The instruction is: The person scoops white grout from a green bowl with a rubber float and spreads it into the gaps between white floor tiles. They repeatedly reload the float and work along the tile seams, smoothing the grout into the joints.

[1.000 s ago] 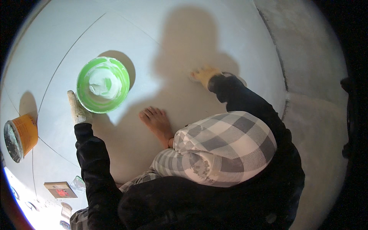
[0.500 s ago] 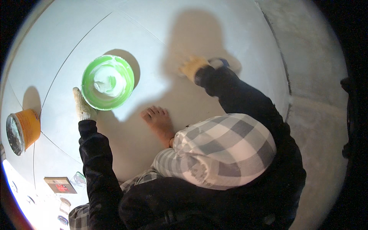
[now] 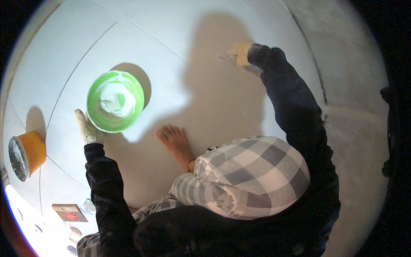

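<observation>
**Open floor between the hands; clutter at left edge**

White panel floor (image 3: 180, 51) lies bare between green bowl (image 3: 114, 106) and right hand (image 3: 239, 53). Left hand (image 3: 87, 128) touches the bowl's near rim. Bare foot (image 3: 175, 143) and checked knee (image 3: 252, 175) block the near middle. Orange can (image 3: 28, 154) stands at the left edge; small flat box (image 3: 69, 213) in the near-left corner.

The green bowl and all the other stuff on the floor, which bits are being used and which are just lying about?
In use:
- round green plastic bowl of white paste, touched by gloved left hand
- gloved right hand on pale floor panel

Lying about:
- orange tin
- small flat box
</observation>
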Available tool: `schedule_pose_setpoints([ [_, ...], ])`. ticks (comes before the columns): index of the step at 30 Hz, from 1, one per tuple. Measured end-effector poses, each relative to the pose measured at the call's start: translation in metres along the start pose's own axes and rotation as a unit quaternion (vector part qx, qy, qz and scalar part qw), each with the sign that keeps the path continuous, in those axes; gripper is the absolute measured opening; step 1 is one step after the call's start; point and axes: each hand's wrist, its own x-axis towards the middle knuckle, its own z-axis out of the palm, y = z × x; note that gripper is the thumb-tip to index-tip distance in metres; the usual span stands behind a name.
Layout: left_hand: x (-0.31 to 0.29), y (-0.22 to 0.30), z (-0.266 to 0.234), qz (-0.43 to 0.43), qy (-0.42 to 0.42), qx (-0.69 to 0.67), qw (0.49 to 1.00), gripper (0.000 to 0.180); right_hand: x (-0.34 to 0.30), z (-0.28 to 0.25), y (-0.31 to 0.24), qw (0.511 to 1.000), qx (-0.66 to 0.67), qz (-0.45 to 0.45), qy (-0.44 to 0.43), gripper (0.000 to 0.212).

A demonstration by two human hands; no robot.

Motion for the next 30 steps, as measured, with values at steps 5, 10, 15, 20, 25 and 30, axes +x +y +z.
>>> schedule_pose_setpoints([
  [5, 0.001, -0.006, -0.006, 0.023, 0.023, -0.028, 0.999, 0.077, 0.092, -0.050, -0.013, 0.974, -0.163, -0.120, 0.105, 0.026],
  [10, 0.001, -0.010, -0.015, 0.031, 0.015, 0.007, 0.999, 0.078, 0.115, -0.056, -0.035, 0.979, -0.163, -0.054, 0.111, 0.028],
  [15, -0.013, 0.002, 0.002, -0.049, 0.036, -0.051, 0.997, 0.090, 0.032, -0.015, -0.052, 0.993, -0.027, -0.067, 0.093, 0.031],
  [20, -0.030, 0.015, 0.033, -0.031, -0.037, -0.013, 0.999, 0.103, -0.053, 0.017, -0.020, 0.967, 0.237, -0.068, 0.068, 0.034],
  [25, -0.028, 0.030, 0.047, -0.069, -0.105, -0.012, 0.992, 0.092, -0.079, 0.033, -0.045, 0.860, 0.478, -0.114, 0.140, 0.049],
  [30, -0.020, 0.019, 0.059, -0.083, -0.074, -0.001, 0.994, 0.076, -0.045, 0.036, -0.123, 0.841, 0.501, -0.128, 0.159, 0.052],
])
